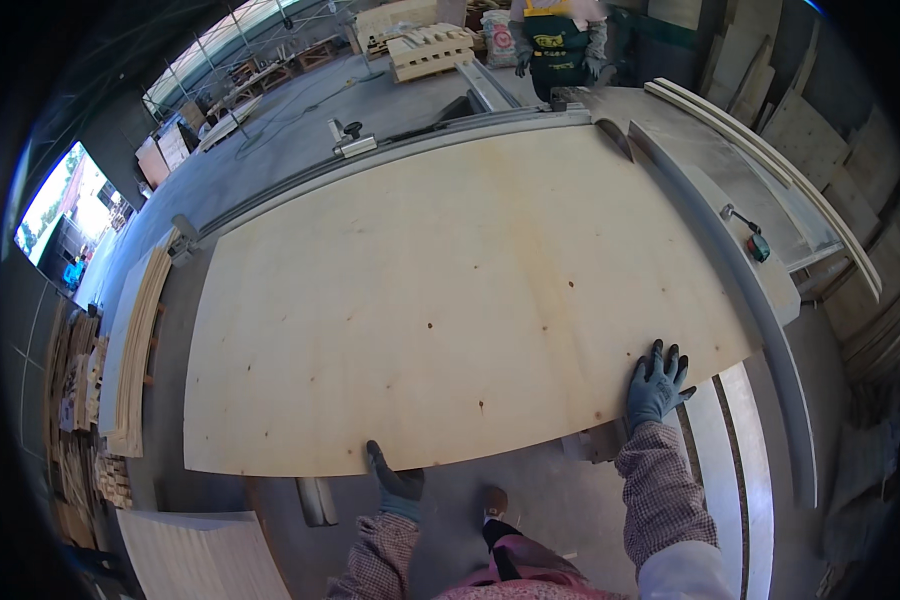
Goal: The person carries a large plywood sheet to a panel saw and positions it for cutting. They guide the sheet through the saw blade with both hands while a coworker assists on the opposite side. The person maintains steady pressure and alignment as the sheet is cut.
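Observation:
A large pale plywood sheet point(450, 300) lies flat on a grey saw table point(760, 290). My left hand point(395, 480), in a dark glove, grips the sheet's near edge with the thumb on top. My right hand point(656, 383), in a blue-grey glove, presses flat with fingers spread on the sheet's near right corner. A curved grey fence rail point(715, 235) runs along the sheet's right side. At the far end of the table stands another person point(558, 45) in a dark apron and gloves.
Stacks of thin wood strips point(135, 350) sit at the left, and another board point(200, 555) lies at the lower left. A small green-handled tool point(755, 243) rests on the table's right. Long boards point(770, 160) lean at the right. Pallets point(430, 50) stand at the back.

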### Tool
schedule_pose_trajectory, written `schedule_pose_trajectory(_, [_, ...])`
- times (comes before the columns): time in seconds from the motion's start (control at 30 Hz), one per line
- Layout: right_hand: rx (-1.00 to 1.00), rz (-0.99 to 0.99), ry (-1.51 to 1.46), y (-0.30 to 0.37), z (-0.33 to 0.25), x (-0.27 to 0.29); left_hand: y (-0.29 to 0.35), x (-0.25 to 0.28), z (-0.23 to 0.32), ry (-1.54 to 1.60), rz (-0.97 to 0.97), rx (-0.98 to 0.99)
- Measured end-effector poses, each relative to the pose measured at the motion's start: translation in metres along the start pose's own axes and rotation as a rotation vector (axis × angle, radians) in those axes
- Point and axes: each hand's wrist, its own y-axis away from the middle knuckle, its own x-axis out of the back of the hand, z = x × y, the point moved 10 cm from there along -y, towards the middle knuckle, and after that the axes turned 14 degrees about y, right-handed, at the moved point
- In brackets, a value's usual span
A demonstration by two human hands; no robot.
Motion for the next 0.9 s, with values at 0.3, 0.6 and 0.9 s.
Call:
schedule_pose_trajectory(0.3, [0.012,-0.018,-0.016,0.011,0.003,0.002,0.008,0.000,0.011,-0.083,0.050,-0.084])
schedule_pose_trajectory(0.6, [0.003,0.004,-0.025,0.018,0.007,0.007,0.001,0.009,0.016,-0.164,-0.023,-0.086])
schedule_pose_trajectory(0.9, [-0.015,0.037,-0.035,0.013,0.002,0.007,-0.010,0.010,0.011,-0.019,-0.023,-0.009])
